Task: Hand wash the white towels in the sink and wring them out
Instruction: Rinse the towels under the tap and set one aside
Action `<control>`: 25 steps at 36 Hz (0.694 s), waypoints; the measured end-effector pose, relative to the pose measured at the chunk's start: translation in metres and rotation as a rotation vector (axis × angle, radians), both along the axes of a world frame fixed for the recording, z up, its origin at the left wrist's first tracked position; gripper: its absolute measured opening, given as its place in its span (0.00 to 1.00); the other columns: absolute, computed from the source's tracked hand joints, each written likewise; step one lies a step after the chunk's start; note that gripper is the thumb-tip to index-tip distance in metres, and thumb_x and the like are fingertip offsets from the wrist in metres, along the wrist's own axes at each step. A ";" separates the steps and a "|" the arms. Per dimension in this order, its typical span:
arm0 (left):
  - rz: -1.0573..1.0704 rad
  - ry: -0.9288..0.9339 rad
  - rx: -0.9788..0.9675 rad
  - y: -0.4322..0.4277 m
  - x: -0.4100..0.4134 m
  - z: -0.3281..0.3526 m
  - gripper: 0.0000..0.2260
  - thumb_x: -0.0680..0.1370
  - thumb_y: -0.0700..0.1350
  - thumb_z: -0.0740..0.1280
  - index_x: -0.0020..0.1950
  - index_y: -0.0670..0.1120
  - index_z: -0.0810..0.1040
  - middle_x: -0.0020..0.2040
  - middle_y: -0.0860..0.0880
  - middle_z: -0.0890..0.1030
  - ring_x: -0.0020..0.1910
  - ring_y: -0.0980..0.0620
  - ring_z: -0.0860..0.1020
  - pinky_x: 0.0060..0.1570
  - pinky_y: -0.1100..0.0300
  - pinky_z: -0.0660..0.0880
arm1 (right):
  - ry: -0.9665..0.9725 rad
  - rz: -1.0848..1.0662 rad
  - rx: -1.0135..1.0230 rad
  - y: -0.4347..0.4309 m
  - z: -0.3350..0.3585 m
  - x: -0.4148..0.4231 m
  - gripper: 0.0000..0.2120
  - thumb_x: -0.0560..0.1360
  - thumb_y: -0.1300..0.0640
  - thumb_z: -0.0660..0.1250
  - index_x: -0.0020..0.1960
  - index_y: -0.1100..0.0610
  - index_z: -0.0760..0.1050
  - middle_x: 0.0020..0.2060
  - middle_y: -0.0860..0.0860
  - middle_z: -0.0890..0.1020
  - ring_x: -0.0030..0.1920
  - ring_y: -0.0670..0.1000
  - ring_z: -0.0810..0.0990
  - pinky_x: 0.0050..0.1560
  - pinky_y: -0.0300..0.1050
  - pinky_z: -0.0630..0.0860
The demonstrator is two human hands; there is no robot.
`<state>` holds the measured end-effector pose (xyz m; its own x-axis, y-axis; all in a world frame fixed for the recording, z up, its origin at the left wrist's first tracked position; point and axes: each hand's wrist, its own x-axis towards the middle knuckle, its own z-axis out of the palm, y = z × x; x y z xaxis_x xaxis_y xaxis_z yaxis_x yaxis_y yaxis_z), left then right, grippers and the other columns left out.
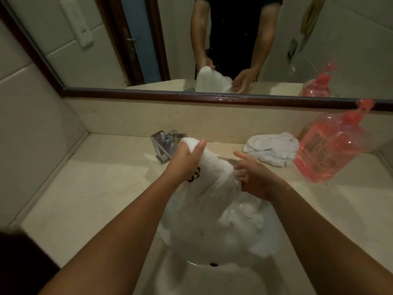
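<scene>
Both hands were clenched on one white towel [214,179] above the sink [212,279]. The left hand [187,160] gripped its upper end just in front of the tap [162,145], the right hand [258,183] bunched its middle, and the rest trailed down into the foamy water. It looked to me like mid-wash, or the very start of a wring, with nothing wrung out yet.

A second towel [272,149] lay crumpled at the back edge of the counter [85,188], beside a pink bottle [331,150] near the back right corner. Whether that one was washed I could not tell.

The beige counter was splashed near the tap, under a dark-framed mirror [148,39] and tiled walls [32,124].
</scene>
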<state>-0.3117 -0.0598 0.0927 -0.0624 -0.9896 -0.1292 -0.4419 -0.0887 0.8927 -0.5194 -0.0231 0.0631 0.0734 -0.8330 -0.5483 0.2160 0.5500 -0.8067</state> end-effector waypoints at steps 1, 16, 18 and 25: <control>0.014 -0.009 -0.020 0.002 0.001 -0.001 0.24 0.83 0.64 0.63 0.59 0.43 0.78 0.52 0.46 0.82 0.52 0.49 0.80 0.53 0.53 0.76 | 0.046 0.044 -0.054 0.003 0.001 0.008 0.31 0.83 0.60 0.66 0.82 0.45 0.63 0.61 0.52 0.77 0.54 0.53 0.79 0.45 0.50 0.83; 0.169 -0.354 -0.284 0.017 0.017 -0.001 0.27 0.81 0.68 0.61 0.61 0.44 0.76 0.58 0.44 0.78 0.58 0.43 0.77 0.54 0.52 0.74 | 0.422 0.241 -0.407 -0.002 0.010 0.043 0.15 0.74 0.49 0.80 0.58 0.53 0.87 0.48 0.50 0.89 0.48 0.51 0.88 0.48 0.47 0.84; 0.160 -0.190 -0.251 0.027 0.020 -0.011 0.33 0.76 0.75 0.57 0.60 0.47 0.72 0.57 0.47 0.75 0.57 0.45 0.76 0.53 0.53 0.74 | 0.285 0.197 -0.354 -0.006 0.011 0.040 0.18 0.72 0.51 0.81 0.58 0.57 0.87 0.49 0.55 0.90 0.51 0.58 0.89 0.54 0.59 0.85; 0.031 0.262 -0.002 0.045 0.020 -0.067 0.53 0.59 0.90 0.51 0.65 0.51 0.77 0.57 0.58 0.81 0.58 0.66 0.81 0.55 0.72 0.74 | -0.104 0.325 -0.072 -0.014 -0.012 0.046 0.31 0.70 0.52 0.77 0.67 0.68 0.79 0.60 0.67 0.85 0.58 0.67 0.85 0.66 0.63 0.80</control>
<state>-0.2918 -0.0150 0.0254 -0.0631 -0.9918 -0.1109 -0.1925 -0.0969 0.9765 -0.4734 -0.0373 0.0513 0.3938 -0.7932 -0.4644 0.1222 0.5459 -0.8289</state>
